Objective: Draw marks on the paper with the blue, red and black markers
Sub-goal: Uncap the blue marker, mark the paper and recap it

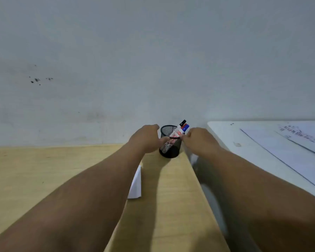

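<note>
We see the left hand (147, 139) wrapped around the side of the black mesh cup (170, 142), its grip pressed on the wire. The right hand (198, 140) pinches at the cup's rim beside the markers (182, 129); whether it holds one, we cannot tell. Black, red and blue caps poke out. The cup stands on the wooden counter (171, 197), the white paper (135, 186) nearer us.
</note>
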